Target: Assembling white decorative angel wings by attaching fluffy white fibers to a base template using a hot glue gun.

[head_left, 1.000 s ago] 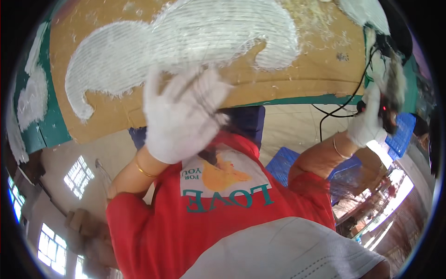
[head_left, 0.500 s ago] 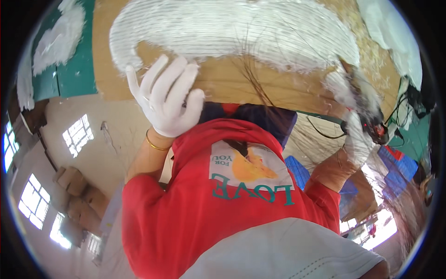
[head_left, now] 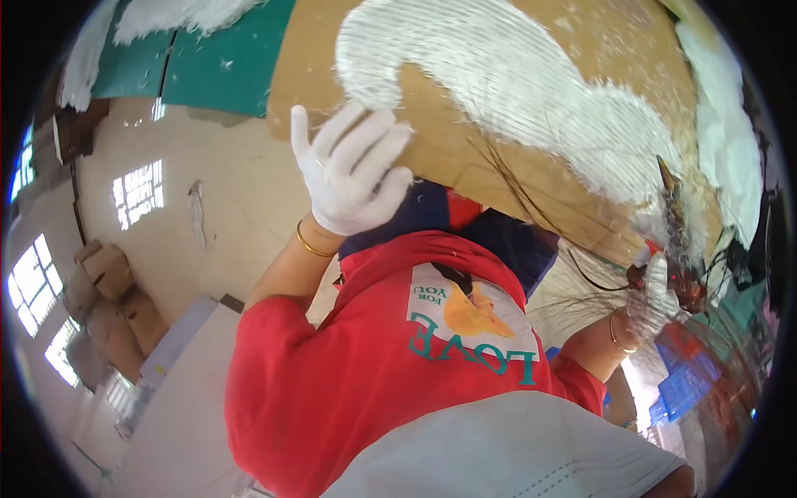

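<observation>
A big workshop where rugs get made.

Looks like a work hall, not a home. Shows a large brown cloth sheet stretched on a frame, with a white fluffy patch sewn into it. Left of the sheet, a green panel with more white fluff. Below the sheet, a shiny pale floor. Far left of the sheet, bright windows and stacked cardboard boxes. Lower right of the sheet, blue crates.
</observation>
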`<action>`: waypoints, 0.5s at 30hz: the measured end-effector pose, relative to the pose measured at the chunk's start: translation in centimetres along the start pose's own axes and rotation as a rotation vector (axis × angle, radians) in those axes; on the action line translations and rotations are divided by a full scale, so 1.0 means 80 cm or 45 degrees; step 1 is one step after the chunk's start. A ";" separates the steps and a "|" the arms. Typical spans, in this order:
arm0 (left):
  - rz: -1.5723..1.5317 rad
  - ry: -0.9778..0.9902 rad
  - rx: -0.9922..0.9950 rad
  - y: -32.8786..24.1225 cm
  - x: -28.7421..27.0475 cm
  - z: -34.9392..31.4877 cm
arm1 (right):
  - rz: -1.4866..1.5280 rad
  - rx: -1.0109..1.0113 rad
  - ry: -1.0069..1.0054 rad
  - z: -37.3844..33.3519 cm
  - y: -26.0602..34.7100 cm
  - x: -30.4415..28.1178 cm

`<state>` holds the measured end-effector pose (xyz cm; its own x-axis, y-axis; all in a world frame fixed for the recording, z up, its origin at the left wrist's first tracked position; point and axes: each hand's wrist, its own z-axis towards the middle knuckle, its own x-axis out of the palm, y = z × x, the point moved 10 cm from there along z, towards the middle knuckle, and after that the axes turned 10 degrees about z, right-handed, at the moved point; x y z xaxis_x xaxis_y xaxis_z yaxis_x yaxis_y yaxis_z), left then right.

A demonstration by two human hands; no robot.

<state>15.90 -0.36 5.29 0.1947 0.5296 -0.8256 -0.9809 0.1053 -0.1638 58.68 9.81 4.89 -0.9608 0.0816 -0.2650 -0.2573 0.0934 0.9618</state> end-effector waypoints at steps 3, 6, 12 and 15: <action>0.088 -0.101 -0.115 0.034 -0.021 -0.008 | 0.268 -0.124 0.087 0.014 0.012 0.018; 0.163 -0.089 -0.129 0.035 -0.020 -0.023 | 0.183 -0.133 0.048 0.026 0.012 0.032; -0.034 -0.119 0.004 0.009 -0.014 -0.006 | 0.139 -0.141 -0.047 0.027 0.076 0.001; -0.153 -0.064 0.152 -0.056 0.000 0.013 | -0.076 -0.275 -0.369 0.037 0.060 -0.070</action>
<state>20.26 0.02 6.57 0.3135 0.5480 -0.7755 -0.9440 0.2681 -0.1922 63.15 12.71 10.82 -0.8821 0.3633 -0.2997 -0.3578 -0.1030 0.9281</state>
